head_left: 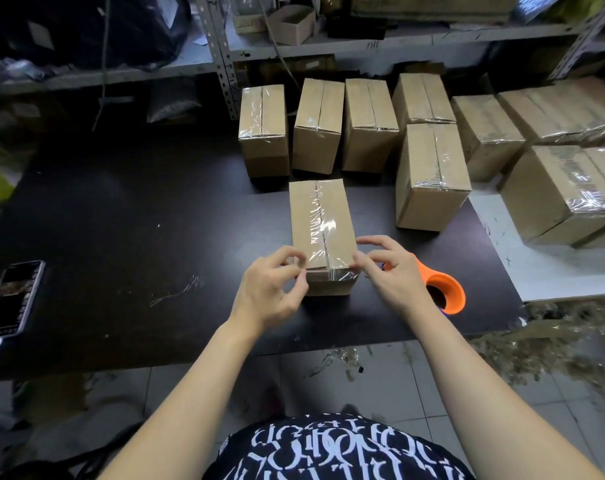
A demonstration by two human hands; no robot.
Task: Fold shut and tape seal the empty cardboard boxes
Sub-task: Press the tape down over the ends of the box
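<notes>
Rectangular cardboard box, crinkled glossy clear tape

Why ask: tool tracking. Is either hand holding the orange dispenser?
No, the orange dispenser lies on the table beside the right hand.

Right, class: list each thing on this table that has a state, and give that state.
front box: flaps shut, seam taped
rear boxes: shut, taped
tape dispenser: set down, unheld
phone: screen lit
left hand: fingertips at box corner
right hand: fingertips at box corner
</notes>
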